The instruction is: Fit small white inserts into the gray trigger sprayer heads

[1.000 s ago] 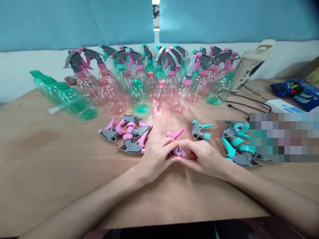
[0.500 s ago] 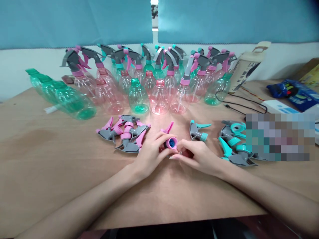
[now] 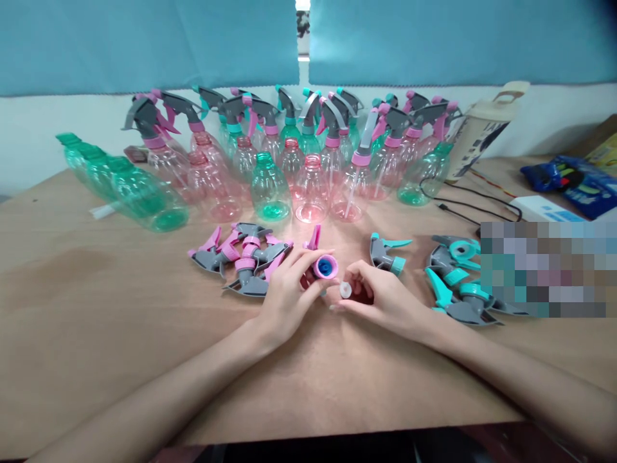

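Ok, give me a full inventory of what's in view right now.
pink trigger sprayer head: one, pink collar, in left hand
small white disc: one, pinched in right fingertips
pink-grey sprayer heads: a pile, left of hands
teal-grey sprayer heads: a pile, right; one apart
bottles: many, pink and green, back of table
green bottles: a lying row, far left
black cable: one, right
left hand: gripping
right hand: pinching
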Demonstrator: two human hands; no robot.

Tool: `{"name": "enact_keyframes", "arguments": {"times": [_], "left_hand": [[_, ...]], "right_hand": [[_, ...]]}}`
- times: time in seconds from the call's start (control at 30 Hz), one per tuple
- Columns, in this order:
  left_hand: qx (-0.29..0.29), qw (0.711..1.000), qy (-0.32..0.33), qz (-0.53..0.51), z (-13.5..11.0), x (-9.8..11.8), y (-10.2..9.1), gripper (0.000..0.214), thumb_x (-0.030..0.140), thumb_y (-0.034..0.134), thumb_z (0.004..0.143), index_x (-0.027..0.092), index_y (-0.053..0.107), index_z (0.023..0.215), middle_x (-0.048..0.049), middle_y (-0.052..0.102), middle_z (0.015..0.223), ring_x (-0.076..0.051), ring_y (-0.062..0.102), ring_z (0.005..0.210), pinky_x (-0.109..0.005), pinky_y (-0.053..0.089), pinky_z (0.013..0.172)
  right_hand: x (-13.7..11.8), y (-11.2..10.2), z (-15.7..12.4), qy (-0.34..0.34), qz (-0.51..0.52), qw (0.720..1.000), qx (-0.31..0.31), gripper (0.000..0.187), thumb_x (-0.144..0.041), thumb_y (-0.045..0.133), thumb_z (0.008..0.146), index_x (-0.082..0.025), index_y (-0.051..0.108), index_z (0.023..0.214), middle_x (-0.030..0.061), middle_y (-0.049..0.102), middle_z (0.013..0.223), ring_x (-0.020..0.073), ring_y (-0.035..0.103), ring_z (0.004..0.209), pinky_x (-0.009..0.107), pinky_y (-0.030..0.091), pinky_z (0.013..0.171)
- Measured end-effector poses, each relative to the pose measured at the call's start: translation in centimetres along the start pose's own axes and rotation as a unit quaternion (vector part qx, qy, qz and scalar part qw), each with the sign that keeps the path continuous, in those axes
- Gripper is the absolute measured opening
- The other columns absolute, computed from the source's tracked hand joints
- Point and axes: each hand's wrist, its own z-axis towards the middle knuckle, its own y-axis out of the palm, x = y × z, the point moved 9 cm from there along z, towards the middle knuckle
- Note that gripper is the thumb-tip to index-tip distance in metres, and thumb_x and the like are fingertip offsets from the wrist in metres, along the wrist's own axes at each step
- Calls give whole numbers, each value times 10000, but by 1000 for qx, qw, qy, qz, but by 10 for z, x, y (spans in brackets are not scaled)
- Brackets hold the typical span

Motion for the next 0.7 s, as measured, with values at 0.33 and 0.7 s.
{"name": "enact_keyframes", "arguments": {"times": [0.33, 0.7], "left_hand": [[1, 1000, 17, 3, -2, 2, -1, 279, 205, 643, 837, 195, 593, 1111, -21, 602, 996, -138, 568, 865, -233, 470, 735], [8, 1000, 29, -1, -4, 1, -1, 298, 193, 650, 836, 211, 589, 1127, -20, 613, 978, -138, 561, 854, -235, 460, 705]], "right_hand": [[3, -7, 2, 15, 15, 1000, 23, 204, -181, 527, 889, -195, 541, 1092, 24, 619, 850, 150, 578, 760, 264, 452, 680], [20, -10, 1, 90, 179, 979, 27, 203, -337, 487, 925, -173, 602, 892, 30, 662, 775, 150, 633, 712, 276, 496, 681]]}}
